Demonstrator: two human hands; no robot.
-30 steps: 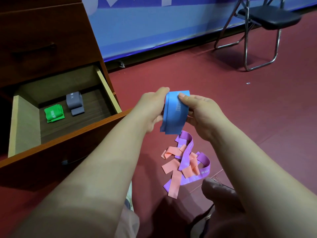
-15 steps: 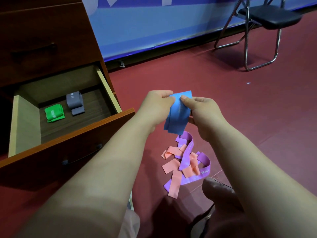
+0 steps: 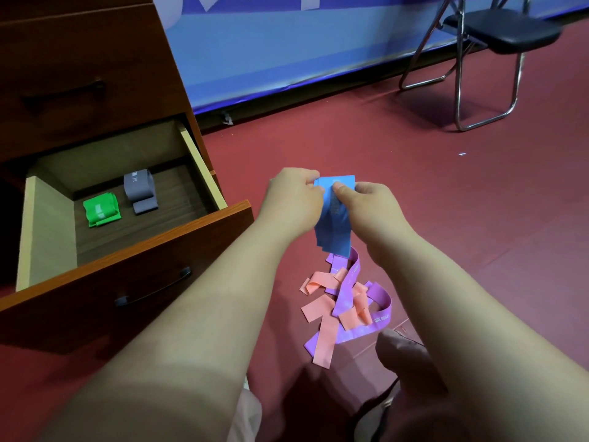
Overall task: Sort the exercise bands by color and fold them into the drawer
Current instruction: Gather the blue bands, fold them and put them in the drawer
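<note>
Floor [image 3: 414, 193] open to the right. Drawer [image 3: 198, 167] pulled out at left, room along its front. Left hand [image 3: 294, 199] and right hand [image 3: 371, 207] pinch top edge of blue band [image 3: 334, 229]; long axis vertical, tail over tangled purple band [image 3: 349, 282] and pink band [image 3: 325, 334]. Green band [image 3: 101, 209], grey band [image 3: 139, 189] folded at drawer's back.

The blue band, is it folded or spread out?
Folded over: the blue band hangs in doubled layers, pinched between left hand and right hand.
</note>
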